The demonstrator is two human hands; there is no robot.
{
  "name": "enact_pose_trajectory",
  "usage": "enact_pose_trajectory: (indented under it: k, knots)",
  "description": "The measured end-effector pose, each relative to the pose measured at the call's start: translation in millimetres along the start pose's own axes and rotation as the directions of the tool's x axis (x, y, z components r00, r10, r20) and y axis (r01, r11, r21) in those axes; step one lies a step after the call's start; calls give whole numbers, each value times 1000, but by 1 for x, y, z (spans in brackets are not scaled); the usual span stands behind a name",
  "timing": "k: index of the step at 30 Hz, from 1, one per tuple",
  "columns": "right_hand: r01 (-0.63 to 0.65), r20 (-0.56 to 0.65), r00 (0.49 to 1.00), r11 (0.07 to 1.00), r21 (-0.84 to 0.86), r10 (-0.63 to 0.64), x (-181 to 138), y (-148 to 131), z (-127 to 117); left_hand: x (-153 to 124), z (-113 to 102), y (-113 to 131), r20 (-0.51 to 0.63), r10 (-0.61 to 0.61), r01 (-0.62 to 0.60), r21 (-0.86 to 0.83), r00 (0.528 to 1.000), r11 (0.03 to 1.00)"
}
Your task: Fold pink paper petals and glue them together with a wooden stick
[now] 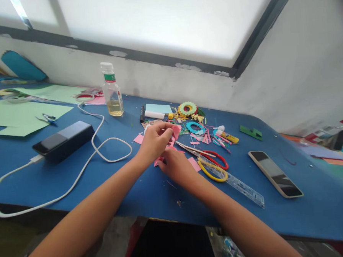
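Observation:
My left hand (155,138) is closed, pinching a folded piece of pink paper (176,131) between thumb and fingers. Just below it, my right hand (175,164) curls over more pink paper (157,162), its fingertips partly hidden. Both hands are close together above the blue tabletop. Right beside them lie scissors (217,159) with red and yellow handles, blades toward my hands. A clear ruler (245,188) extends from under the scissors. Loose pink paper pieces (194,164) lie around my hands.
Behind the hands are paper scraps, a scalloped paper ring (187,109) and a blue ring (195,128). On the left stand a bottle (113,94) and a black power bank (64,140) with a looping white cable (87,163). A phone (275,173) lies on the right.

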State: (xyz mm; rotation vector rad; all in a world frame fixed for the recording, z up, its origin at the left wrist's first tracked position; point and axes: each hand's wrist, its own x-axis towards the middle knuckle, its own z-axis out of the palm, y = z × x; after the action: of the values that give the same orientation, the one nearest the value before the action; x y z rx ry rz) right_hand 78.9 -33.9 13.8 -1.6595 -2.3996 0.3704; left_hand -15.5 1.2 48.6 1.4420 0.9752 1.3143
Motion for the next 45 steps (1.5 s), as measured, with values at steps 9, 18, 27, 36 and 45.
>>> enact_pose_trajectory:
  k: [9, 18, 27, 36, 45]
  knots:
    - [86, -120, 992, 920, 383, -43, -6, 21, -17, 2, -1, -3, 30, 6, -9, 107, 1000, 994]
    - [122, -205, 979, 790, 600, 4, -37, 78, -56, -4, 3, -6, 232, 13, -85, 304, 973, 949]
    - [251, -351, 936, 707, 661, -4, -49, 78, -50, -17, 16, -4, 453, -31, -178, 411, 891, 894]
    - [171, -299, 947, 607, 776, 116, -57, 71, -53, -23, 21, -2, 503, 115, -339, 381, 856, 860]
    - [130, -258, 951, 537, 833, 170, -56, 68, -52, -26, 17, -2, 578, 280, -546, 356, 766, 758]
